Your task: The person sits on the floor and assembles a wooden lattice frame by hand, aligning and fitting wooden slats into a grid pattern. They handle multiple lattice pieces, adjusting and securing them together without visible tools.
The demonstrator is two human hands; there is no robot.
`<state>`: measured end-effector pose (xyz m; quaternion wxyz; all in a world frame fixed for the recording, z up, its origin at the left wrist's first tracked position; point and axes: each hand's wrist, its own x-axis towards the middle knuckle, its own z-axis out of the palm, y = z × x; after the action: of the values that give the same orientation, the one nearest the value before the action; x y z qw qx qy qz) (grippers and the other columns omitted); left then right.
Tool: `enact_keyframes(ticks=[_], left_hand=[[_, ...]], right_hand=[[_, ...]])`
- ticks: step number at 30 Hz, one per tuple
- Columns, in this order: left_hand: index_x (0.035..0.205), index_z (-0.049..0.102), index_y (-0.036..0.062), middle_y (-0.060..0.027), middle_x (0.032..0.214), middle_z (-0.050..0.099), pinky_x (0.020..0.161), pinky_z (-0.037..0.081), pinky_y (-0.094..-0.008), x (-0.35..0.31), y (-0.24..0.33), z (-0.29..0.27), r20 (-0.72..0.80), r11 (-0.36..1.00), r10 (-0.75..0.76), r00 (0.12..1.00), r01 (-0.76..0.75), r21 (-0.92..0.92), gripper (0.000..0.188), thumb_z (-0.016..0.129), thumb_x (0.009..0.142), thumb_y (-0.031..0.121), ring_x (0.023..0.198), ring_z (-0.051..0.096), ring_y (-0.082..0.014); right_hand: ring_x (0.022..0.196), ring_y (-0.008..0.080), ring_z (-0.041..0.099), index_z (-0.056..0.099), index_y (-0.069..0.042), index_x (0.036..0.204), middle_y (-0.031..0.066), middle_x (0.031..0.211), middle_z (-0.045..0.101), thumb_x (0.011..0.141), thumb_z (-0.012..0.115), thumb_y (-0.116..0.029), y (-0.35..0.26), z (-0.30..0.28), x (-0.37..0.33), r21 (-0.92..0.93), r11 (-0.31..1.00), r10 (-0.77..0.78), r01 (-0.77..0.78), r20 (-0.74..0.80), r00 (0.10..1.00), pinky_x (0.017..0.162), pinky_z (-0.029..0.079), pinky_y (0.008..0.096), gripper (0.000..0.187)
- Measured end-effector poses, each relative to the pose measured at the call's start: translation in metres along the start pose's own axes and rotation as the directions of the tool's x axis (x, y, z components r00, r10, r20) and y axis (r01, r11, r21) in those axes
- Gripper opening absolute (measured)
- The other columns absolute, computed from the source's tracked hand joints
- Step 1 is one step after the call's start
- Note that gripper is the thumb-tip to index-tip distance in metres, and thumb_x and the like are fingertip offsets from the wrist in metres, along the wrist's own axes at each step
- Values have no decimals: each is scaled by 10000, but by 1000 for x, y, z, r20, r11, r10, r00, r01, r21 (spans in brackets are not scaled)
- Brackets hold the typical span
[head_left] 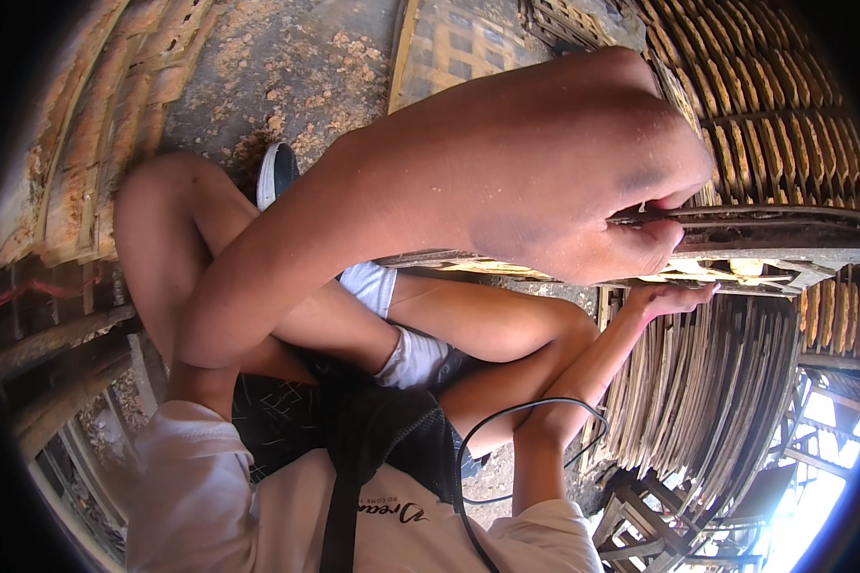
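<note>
My left arm crosses in front of me from the lower left. My left hand [631, 172] is closed, thumb against fingers, on the end of a thin dark wooden slat [774, 218] at the right. Pale wooden strips [784, 263] run just below that slat. Lower down, my right hand [680, 298] lies palm up with its fingers stretched out beneath these strips. Whether it bears their weight I cannot tell. The slat's near end is hidden inside my left hand.
A thick stack of thin wooden panels [707, 382] stands below my right hand. Slatted wooden racks [774, 105] fill the upper right, and more slatted panels [115, 115] lean at the left. Wooden frames [645, 520] stand lower right. A black cable [497, 413] loops past my right forearm.
</note>
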<state>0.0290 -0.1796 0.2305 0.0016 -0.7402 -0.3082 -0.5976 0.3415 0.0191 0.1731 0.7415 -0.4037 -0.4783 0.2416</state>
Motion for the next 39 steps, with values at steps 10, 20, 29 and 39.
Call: enact_keyframes(ticks=[10, 20, 29, 39], left_hand=[[568, 576, 15, -91, 438, 470, 433, 370, -358, -4, -19, 25, -160, 998, 60, 985, -57, 21, 372, 739, 875, 147, 372, 448, -201], [567, 571, 31, -84, 429, 430, 455, 348, -372, -5, -19, 23, -215, 998, 58, 975, -60, -1, 418, 715, 924, 195, 371, 409, -212], [746, 633, -15, -127, 602, 593, 534, 459, -364, 5, -14, -5, 256, 970, -183, 949, 216, -109, 285, 688, 951, 177, 498, 566, -210], [926, 689, -23, -159, 796, 714, 607, 551, -327, -13, -9, -13, 252, 936, -264, 931, 311, -167, 260, 707, 953, 234, 659, 686, -200]], right_hand=[[1259, 356, 578, 459, 28, 1433, 261, 1425, 520, 1043, 399, -466, 6, -6, 6, 18, 1000, -16, 16, 38, 999, 1117, 500, 519, 633], [1344, 354, 484, 395, 8, 1536, 229, 1533, 423, 1000, 323, -549, 10, -11, 8, -199, 977, -68, 73, 36, 997, 1165, 408, 518, 776], [1376, 341, 460, 329, -12, 1572, 203, 1574, 380, 1024, 313, -503, 28, -24, 22, -158, 974, -151, 163, 85, 985, 1201, 356, 514, 736], [1350, 334, 437, 434, -24, 1491, 182, 1514, 430, 991, 406, -535, 3, -1, 3, 101, 988, 103, -114, 105, 989, 1162, 332, 536, 715]])
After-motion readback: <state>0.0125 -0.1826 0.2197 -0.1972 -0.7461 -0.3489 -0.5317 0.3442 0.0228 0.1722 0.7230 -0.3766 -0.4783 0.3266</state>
